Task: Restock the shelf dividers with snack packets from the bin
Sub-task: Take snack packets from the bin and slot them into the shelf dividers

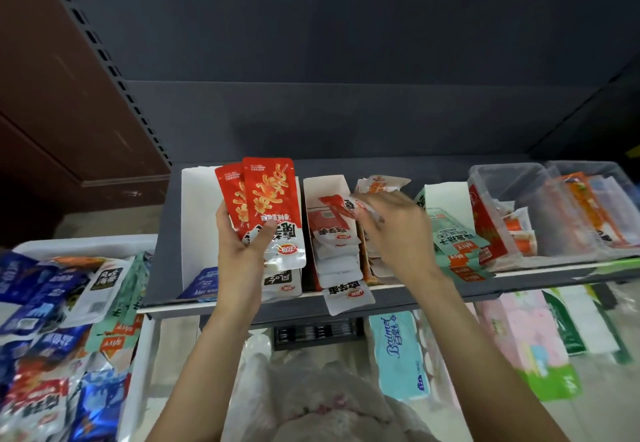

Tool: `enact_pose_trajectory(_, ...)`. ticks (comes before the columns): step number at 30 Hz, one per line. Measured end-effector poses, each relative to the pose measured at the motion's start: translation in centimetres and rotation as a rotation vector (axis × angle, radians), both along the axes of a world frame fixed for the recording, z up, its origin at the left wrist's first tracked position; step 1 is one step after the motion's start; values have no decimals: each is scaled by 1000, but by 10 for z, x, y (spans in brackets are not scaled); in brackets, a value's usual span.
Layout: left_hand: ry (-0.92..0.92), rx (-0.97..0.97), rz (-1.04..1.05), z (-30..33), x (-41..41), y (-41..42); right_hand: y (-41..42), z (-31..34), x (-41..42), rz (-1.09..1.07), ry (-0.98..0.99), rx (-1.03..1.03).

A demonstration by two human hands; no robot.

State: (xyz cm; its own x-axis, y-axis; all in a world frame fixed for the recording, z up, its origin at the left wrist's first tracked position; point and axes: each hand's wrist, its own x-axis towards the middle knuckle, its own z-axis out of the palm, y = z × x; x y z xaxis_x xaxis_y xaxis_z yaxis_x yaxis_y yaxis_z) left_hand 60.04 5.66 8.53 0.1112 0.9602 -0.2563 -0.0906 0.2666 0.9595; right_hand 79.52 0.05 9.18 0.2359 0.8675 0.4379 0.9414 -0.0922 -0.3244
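Observation:
My left hand (242,241) grips two red and white snack packets (268,206), fanned upright over the leftmost white divider box (194,199) on the grey shelf. My right hand (391,223) is blurred; its fingers pinch a red and white packet (341,204) above the second white divider (325,182), which holds a row of similar packets (332,244). One packet (348,298) hangs over the shelf's front edge. The white bin (136,365) at the lower left holds several blue, red and green packets.
Further right on the shelf stand a divider with green packets (453,237), a red box (485,223) and clear plastic tubs (554,213). Tissue packs (398,351) lie on the level below. A dark back panel rises behind the shelf.

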Motion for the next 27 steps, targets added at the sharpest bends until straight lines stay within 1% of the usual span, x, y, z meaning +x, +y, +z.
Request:
enact_pose_trajectory(4,8,-15,-12,-1,-4,1,29,-15,-7,97,-350,-182)
enact_pose_trajectory(5,9,-17,-14,-2,-5,2,36,-16,-8,131,-402,-216)
enact_pose_trajectory(7,17,-23,-18,-2,-6,4,51,-14,-9,169,-402,-246)
enact_pose_trajectory(9,23,-26,-20,-2,-7,5,62,-14,-11,132,-392,-280)
enact_pose_trajectory(12,33,-33,-36,-2,-6,6,74,-18,-13,102,-403,-393)
enact_pose_trajectory(13,34,-34,-43,-1,-5,6,77,-19,-12,79,-424,-396)
enact_pose_trajectory(15,32,-29,-53,0,-4,7,86,-19,-5,3,-457,-303)
enact_pose_trajectory(16,34,-29,-56,1,-4,7,90,-18,-2,-37,-425,-251)
enact_pose_trajectory(17,38,-31,-59,1,-3,7,93,-16,1,-50,-346,-239)
enact_pose_trajectory(19,45,-40,-64,1,-2,8,97,-10,3,-37,-107,-234)
enact_pose_trajectory(21,42,-44,-71,2,0,9,91,-7,3,-26,99,-161)
enact_pose_trajectory(22,38,-42,-74,2,1,9,85,-6,1,-19,169,-112)
enact_pose_trajectory(24,35,-38,-78,3,3,10,62,-4,-5,-16,273,-33)
enact_pose_trajectory(26,26,-43,-80,3,5,10,35,-5,-15,-24,321,49)
enact_pose_trajectory(27,18,-48,-79,2,7,10,22,-7,-21,-22,376,78)
